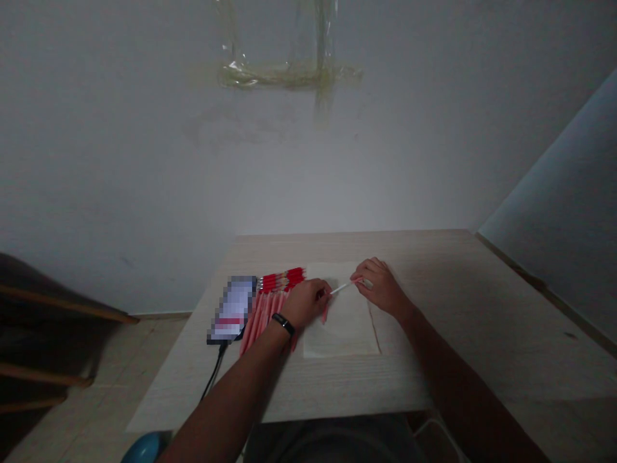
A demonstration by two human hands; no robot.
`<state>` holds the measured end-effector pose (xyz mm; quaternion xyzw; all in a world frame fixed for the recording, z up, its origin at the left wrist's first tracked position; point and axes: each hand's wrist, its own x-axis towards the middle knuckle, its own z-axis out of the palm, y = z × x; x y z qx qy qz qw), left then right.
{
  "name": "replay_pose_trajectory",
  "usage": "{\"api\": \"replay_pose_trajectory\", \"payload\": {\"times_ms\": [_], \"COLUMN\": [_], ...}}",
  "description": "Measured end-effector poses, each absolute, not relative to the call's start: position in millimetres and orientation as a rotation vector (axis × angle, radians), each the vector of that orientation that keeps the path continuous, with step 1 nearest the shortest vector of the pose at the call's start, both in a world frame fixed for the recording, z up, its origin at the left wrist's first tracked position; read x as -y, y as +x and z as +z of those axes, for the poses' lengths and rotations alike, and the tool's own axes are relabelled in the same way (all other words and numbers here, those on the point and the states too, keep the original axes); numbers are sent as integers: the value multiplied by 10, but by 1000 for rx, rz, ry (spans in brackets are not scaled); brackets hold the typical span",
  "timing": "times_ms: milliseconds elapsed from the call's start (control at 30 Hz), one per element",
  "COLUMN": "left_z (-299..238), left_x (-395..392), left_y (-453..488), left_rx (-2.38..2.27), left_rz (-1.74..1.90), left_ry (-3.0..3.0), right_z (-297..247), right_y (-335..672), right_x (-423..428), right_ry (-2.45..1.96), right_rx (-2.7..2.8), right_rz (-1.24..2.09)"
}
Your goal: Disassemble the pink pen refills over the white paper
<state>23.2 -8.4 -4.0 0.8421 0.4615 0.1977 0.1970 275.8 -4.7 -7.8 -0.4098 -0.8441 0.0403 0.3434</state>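
A thin white stick level above a cream paper sheet, toward the far edge of a pale wooden tabletop. Probably light and stiff, yet easily snapped: safest taken at its ends with gentle pressure. The left hand, above a black wristband, closed, fingertips pinching one end; the right hand curled, pinching the other beside a small pale tab. Just left of the sheet, a row of pink-and-red pencil-like rods, then a pixelated phone on a black cable.
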Motion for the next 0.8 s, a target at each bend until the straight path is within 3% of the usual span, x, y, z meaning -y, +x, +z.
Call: {"api": "replay_pose_trajectory", "payload": {"times_ms": [800], "left_z": [-48], "left_x": [44], "left_y": [188], "left_rx": [-1321], "left_rz": [592], "left_ry": [2359], "right_z": [-431], "right_y": [2606], "right_x": [-85], "right_ry": [-1030], "right_rx": [2239], "right_rz": [351]}}
